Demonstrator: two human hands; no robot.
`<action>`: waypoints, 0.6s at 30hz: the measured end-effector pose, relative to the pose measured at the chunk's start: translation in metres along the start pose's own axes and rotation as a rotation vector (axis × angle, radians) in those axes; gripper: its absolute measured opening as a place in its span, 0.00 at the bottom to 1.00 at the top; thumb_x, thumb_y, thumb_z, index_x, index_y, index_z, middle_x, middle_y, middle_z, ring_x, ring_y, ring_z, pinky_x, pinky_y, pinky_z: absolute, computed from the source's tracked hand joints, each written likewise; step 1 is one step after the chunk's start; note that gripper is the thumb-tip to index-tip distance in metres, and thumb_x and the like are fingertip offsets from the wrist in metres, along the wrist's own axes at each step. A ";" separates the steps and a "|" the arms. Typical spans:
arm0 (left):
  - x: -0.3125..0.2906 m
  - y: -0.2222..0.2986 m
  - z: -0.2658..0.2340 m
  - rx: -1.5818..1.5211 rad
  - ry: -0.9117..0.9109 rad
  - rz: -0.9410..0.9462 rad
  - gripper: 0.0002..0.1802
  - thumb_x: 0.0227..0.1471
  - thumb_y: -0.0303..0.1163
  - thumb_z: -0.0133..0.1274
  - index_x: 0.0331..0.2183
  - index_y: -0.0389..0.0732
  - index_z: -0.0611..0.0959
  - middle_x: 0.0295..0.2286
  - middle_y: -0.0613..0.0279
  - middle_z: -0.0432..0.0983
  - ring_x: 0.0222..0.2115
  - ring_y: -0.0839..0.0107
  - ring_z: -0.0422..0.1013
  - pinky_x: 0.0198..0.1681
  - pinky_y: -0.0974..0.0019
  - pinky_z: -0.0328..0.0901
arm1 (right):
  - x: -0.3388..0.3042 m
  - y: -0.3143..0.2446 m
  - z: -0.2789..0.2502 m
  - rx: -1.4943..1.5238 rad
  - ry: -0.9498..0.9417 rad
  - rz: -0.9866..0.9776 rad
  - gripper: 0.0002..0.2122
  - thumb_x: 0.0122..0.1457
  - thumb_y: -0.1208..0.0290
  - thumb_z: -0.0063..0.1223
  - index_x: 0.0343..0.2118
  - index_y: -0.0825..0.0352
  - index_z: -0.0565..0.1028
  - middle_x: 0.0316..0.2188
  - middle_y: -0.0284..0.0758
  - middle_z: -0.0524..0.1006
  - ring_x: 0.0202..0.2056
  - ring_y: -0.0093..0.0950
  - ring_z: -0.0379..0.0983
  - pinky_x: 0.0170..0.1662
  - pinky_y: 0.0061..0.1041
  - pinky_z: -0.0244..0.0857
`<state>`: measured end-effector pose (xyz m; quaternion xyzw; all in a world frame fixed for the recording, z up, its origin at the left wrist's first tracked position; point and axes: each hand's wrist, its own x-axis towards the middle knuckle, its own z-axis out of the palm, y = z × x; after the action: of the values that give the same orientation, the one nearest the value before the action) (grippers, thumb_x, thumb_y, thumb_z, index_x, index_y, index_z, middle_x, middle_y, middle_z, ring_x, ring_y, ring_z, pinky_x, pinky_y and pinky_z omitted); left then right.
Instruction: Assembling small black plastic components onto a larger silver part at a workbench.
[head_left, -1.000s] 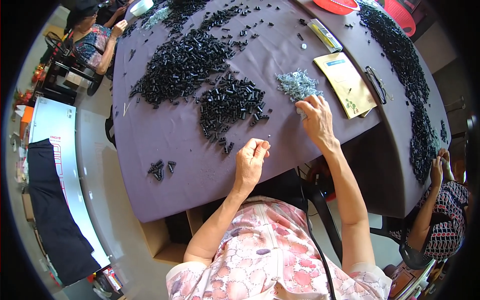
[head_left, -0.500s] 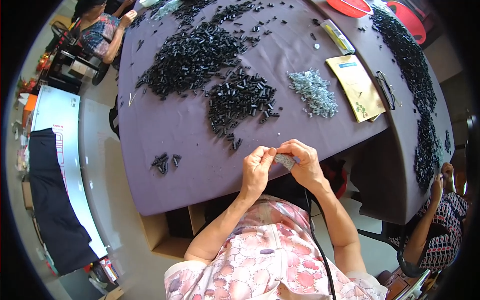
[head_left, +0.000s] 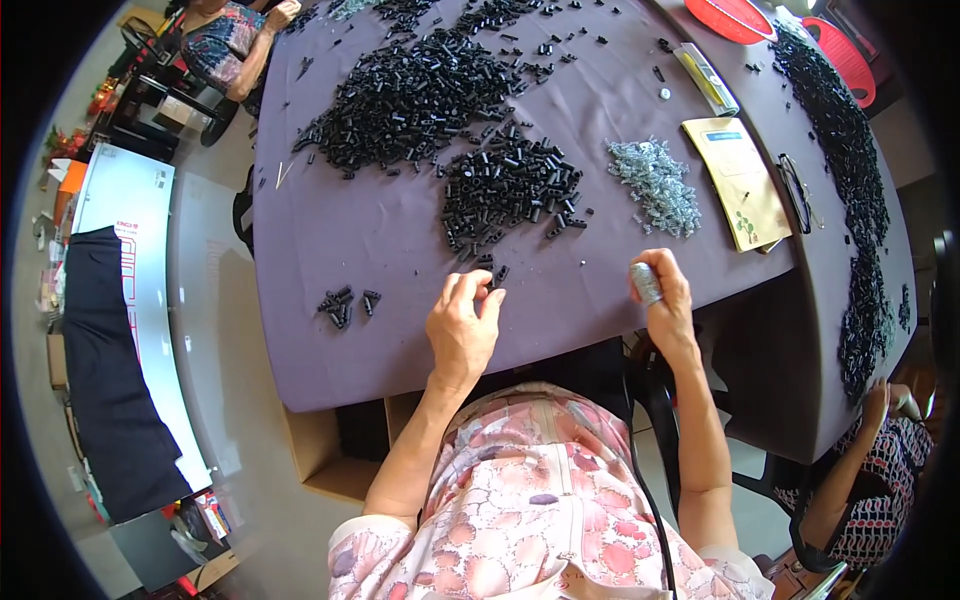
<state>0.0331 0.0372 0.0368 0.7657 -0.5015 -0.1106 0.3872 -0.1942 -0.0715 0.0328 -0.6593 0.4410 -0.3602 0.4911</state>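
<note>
Head view: a seated person's left hand (head_left: 462,325) is hovering over the near edge of a purple-covered table (head_left: 340,240), fingertips pinched together at a small black tube (head_left: 497,273) lying just beyond them, though whether one is actually gripped cannot be told. Ahead of that hand, the nearer of the two, the pile of black tubes (head_left: 508,188) is spreading away with pieces pointing every way. Off to the side, the right hand (head_left: 662,292) is curling closed around a small silvery object (head_left: 646,282), wrist resting at the table edge, below a heap of silvery metal bits (head_left: 656,185).
</note>
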 end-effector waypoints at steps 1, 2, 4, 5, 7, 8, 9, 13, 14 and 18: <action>0.002 0.000 0.004 0.008 0.023 0.047 0.13 0.41 0.26 0.61 0.34 0.41 0.79 0.25 0.61 0.72 0.24 0.65 0.71 0.27 0.63 0.66 | -0.002 -0.001 0.006 -0.017 -0.017 -0.007 0.08 0.55 0.85 0.38 0.36 0.68 0.67 0.24 0.31 0.69 0.25 0.21 0.65 0.29 0.21 0.62; 0.005 0.001 0.008 0.018 0.048 0.096 0.14 0.41 0.26 0.62 0.34 0.40 0.79 0.25 0.61 0.72 0.22 0.67 0.69 0.25 0.65 0.65 | -0.001 0.000 0.010 -0.012 -0.022 -0.002 0.06 0.56 0.84 0.39 0.35 0.68 0.67 0.23 0.32 0.69 0.24 0.21 0.65 0.29 0.21 0.62; 0.008 0.000 0.011 0.048 0.021 0.086 0.15 0.40 0.27 0.63 0.34 0.42 0.79 0.26 0.61 0.71 0.24 0.64 0.70 0.28 0.63 0.66 | -0.001 0.003 0.016 -0.030 -0.011 -0.010 0.05 0.57 0.82 0.40 0.35 0.68 0.67 0.22 0.31 0.69 0.24 0.20 0.65 0.28 0.21 0.62; 0.009 -0.001 0.014 0.075 0.016 0.088 0.14 0.40 0.27 0.63 0.34 0.42 0.79 0.26 0.61 0.71 0.24 0.64 0.71 0.28 0.63 0.66 | -0.001 0.004 0.017 -0.051 0.002 -0.015 0.04 0.58 0.81 0.40 0.34 0.68 0.67 0.22 0.30 0.69 0.23 0.19 0.64 0.28 0.20 0.61; 0.010 -0.003 0.018 0.099 0.011 0.090 0.14 0.41 0.28 0.62 0.34 0.42 0.80 0.26 0.61 0.70 0.25 0.64 0.71 0.29 0.63 0.66 | 0.000 0.006 0.015 0.035 0.004 0.005 0.03 0.59 0.80 0.41 0.34 0.68 0.68 0.22 0.29 0.69 0.23 0.18 0.64 0.27 0.19 0.60; 0.010 -0.005 0.018 0.092 0.003 0.077 0.13 0.41 0.28 0.62 0.34 0.43 0.80 0.26 0.61 0.70 0.25 0.64 0.71 0.29 0.62 0.66 | 0.000 0.006 0.014 0.124 0.010 0.027 0.02 0.60 0.78 0.41 0.33 0.67 0.68 0.21 0.28 0.69 0.22 0.17 0.63 0.27 0.18 0.59; 0.009 -0.005 0.019 0.086 -0.004 0.063 0.12 0.42 0.29 0.62 0.34 0.43 0.80 0.26 0.61 0.70 0.25 0.64 0.71 0.29 0.62 0.66 | 0.001 0.008 0.010 0.195 0.059 0.039 0.03 0.61 0.77 0.41 0.33 0.66 0.68 0.21 0.27 0.69 0.22 0.16 0.63 0.26 0.17 0.59; 0.010 -0.003 0.018 0.082 -0.021 0.049 0.12 0.43 0.30 0.61 0.34 0.43 0.80 0.26 0.61 0.70 0.25 0.64 0.71 0.29 0.62 0.65 | 0.015 0.011 -0.015 0.341 0.186 0.014 0.03 0.62 0.76 0.43 0.33 0.66 0.70 0.22 0.27 0.69 0.23 0.15 0.63 0.27 0.15 0.59; 0.010 -0.003 0.018 0.079 -0.029 0.042 0.12 0.43 0.30 0.61 0.34 0.43 0.80 0.26 0.61 0.70 0.25 0.64 0.71 0.30 0.62 0.65 | 0.017 0.008 -0.017 0.326 0.196 0.001 0.03 0.61 0.77 0.43 0.33 0.67 0.70 0.23 0.27 0.70 0.24 0.15 0.64 0.28 0.15 0.60; 0.010 -0.004 0.014 0.099 -0.055 0.019 0.12 0.43 0.29 0.60 0.35 0.42 0.80 0.26 0.61 0.70 0.25 0.64 0.71 0.30 0.63 0.65 | 0.004 -0.007 0.012 0.213 -0.037 -0.005 0.08 0.55 0.86 0.43 0.35 0.67 0.70 0.26 0.27 0.71 0.26 0.16 0.65 0.31 0.15 0.62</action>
<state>0.0326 0.0223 0.0267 0.7760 -0.5239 -0.1029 0.3359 -0.1806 -0.0703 0.0367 -0.6109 0.3894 -0.3942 0.5655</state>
